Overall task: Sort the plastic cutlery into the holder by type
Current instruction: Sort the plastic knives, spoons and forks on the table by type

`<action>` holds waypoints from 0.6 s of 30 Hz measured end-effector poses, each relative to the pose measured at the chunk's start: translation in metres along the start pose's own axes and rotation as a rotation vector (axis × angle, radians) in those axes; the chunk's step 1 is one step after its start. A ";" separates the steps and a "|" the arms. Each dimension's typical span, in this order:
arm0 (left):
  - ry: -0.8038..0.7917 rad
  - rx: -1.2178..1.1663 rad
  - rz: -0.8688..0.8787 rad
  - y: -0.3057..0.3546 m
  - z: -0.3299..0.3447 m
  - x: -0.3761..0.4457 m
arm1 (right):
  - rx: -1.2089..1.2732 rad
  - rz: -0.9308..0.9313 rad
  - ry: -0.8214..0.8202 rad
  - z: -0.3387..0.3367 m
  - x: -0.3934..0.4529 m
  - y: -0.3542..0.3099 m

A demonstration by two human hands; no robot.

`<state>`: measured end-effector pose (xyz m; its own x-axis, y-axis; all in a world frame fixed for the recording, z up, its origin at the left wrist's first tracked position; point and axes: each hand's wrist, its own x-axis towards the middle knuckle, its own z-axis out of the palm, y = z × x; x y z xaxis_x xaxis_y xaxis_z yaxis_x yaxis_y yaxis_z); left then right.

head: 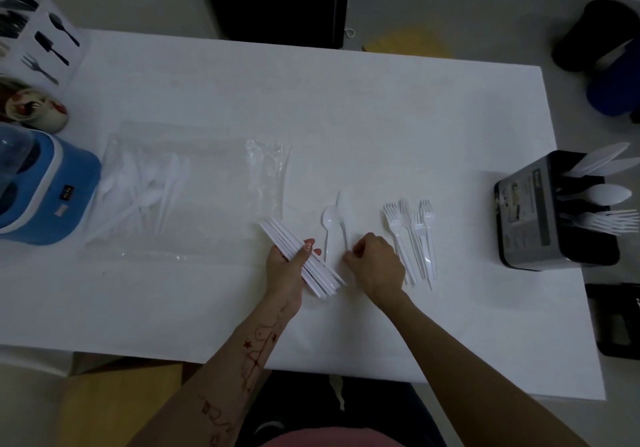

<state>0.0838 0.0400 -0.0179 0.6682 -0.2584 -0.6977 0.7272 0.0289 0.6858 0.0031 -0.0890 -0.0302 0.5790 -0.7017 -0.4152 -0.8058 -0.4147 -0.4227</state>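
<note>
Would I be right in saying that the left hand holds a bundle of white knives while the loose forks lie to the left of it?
Not quite: the head view shows the loose forks lying right of the left hand, beyond the right hand. The bundle of white knives is indeed in the left hand's grip.

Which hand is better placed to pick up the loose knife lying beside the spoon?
The right hand. Its curled fingertips are already at the handle of the knife, and it holds nothing else. The left hand grips a bundle of knives, so it has no free fingers.
</note>
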 end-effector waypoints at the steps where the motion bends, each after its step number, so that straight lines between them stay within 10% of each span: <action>1: 0.000 0.004 -0.003 -0.001 -0.001 0.000 | -0.016 0.016 0.002 -0.001 0.001 0.001; 10: -0.051 0.031 -0.027 -0.005 0.008 -0.001 | 0.240 0.056 0.040 -0.014 -0.001 0.025; 18: -0.100 0.058 -0.045 -0.004 0.019 0.002 | 0.350 -0.378 -0.008 -0.021 -0.021 0.027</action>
<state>0.0787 0.0207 -0.0179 0.6139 -0.3529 -0.7061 0.7440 -0.0403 0.6670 -0.0333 -0.0982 -0.0158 0.8235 -0.5357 -0.1869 -0.4511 -0.4185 -0.7883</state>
